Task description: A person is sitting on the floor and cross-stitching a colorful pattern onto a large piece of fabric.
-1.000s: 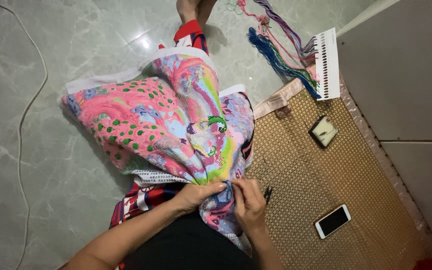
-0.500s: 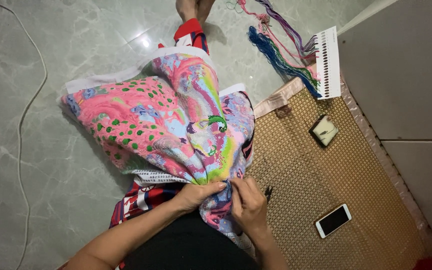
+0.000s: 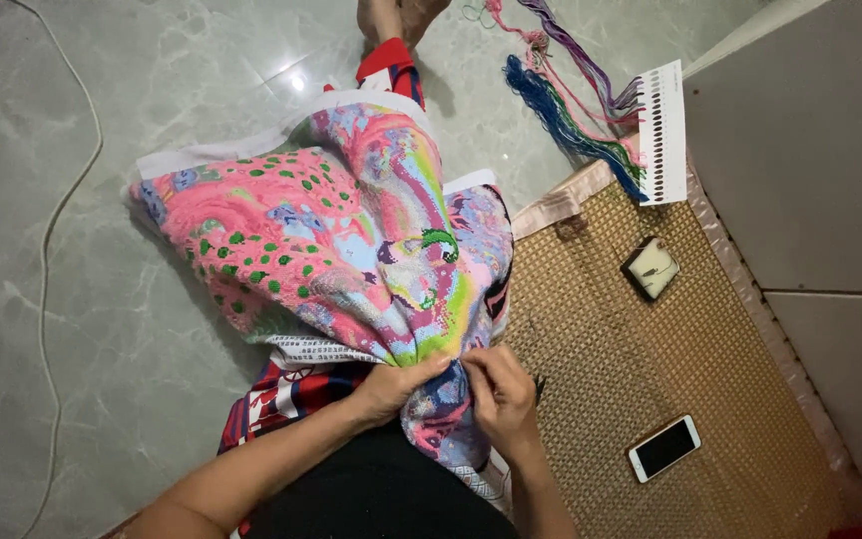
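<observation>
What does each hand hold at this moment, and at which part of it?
The left hand bunches the colourful embroidered cloth at its near edge. The right hand pinches the same edge; a needle there cannot be told.

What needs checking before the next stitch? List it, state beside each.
1. Left hand bunches the embroidered cloth firmly: ok.
2. Right hand pinches at the cloth's fold beside the left: ok.
3. Needle in the right grip: cannot tell, too small to see.
4. Thread organiser card with coloured skeins lies at the mat's far edge, beyond both hands: ok.
5. Phone lies on the woven mat, apart from the cloth: ok.
6. Cloth spread flat: not ok, it lies draped and crumpled over the leg.
</observation>
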